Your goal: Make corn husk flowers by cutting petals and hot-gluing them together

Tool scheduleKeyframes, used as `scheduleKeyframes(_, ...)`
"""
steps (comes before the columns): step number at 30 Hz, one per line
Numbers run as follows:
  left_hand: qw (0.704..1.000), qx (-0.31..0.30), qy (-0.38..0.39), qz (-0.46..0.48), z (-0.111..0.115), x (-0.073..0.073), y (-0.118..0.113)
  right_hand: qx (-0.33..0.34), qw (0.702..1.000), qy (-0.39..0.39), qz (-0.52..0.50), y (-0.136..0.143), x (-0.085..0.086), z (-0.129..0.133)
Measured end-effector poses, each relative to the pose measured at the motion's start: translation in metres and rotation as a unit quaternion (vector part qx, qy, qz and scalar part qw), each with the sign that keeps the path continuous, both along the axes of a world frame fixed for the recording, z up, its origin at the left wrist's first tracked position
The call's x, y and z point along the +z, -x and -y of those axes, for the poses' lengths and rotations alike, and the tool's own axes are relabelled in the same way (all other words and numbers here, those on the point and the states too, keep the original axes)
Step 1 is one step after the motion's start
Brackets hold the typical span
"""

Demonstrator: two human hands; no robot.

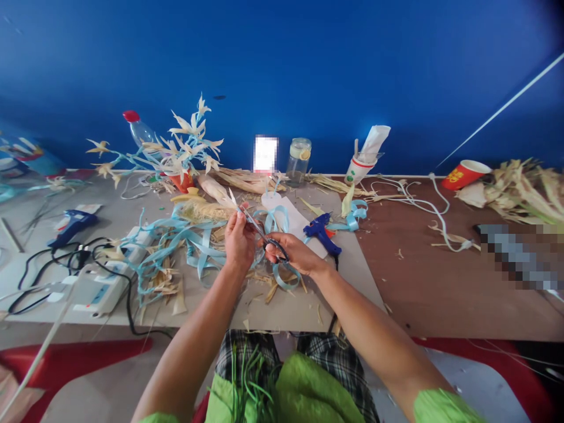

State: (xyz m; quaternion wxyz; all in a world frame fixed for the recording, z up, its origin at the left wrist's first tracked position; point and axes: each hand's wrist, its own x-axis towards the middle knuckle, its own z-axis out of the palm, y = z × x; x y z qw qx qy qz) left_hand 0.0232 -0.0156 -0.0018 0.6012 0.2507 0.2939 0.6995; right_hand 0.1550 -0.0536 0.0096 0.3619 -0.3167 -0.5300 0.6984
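My left hand (240,239) is closed in a pinch on a small pale piece of corn husk (232,198), whose pointed tip rises above the fingers. In my right hand (296,252) is a pair of scissors with dark handles (282,251). Their blades lie close beside the left fingertips; whether they touch the husk I cannot tell. Light blue ribbon (202,249) lies tangled to the left of my hands, and more loops sit behind and below them. A blue glue gun (324,230) rests just to the right on the cardboard sheet (291,314).
Husk flowers in a red pot (181,181) stand at the back left. Another glue gun (73,228) and a power strip (108,288) with cables lie left. Along the wall are a glass jar (298,161), a white cup (359,170), a red cup (465,174) and piled husks (524,191).
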Motion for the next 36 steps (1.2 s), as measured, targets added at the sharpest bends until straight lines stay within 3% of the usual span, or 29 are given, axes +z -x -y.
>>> scheduleKeyframes(6, 0.999, 0.034, 0.018, 0.026, -0.002, 0.000, -0.001, -0.027, 1.000, -0.010, -0.008, 0.003, 0.002, 0.002)
scheduleKeyframes(15, 0.998, -0.061, 0.025, 0.020, 0.000, 0.003, 0.004, -0.008, 1.000, -0.008, -0.004, -0.001, 0.007, 0.001)
scheduleKeyframes(28, 0.998, -0.053, 0.013, -0.011, 0.008, 0.008, -0.004, -0.045, 0.999, -0.014, 0.006, 0.001, 0.011, 0.004)
scheduleKeyframes(36, 0.998, -0.029, 0.015, -0.049, 0.009, 0.007, -0.003, -0.060, 0.998, -0.021, 0.015, 0.007, -0.001, 0.005)
